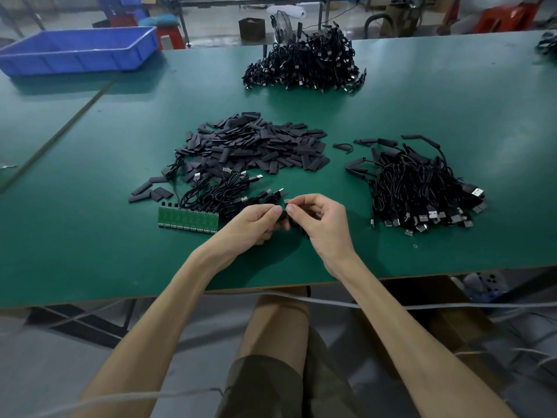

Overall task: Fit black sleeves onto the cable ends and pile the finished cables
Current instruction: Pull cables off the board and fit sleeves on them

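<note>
Near table (90,251) edge | left hand (256,223), right hand (324,226) pinch cable (284,215)

Readable text: none.
Plug sticker: a pale label on one USB plug (477,193) at the right side of the right-hand cable pile (422,188), toward the desk's (391,116) front right corner; print too small to read.
Circuit board strip (188,220): pale marks on the green panel near the desk's front edge, too blurred to read.
</note>
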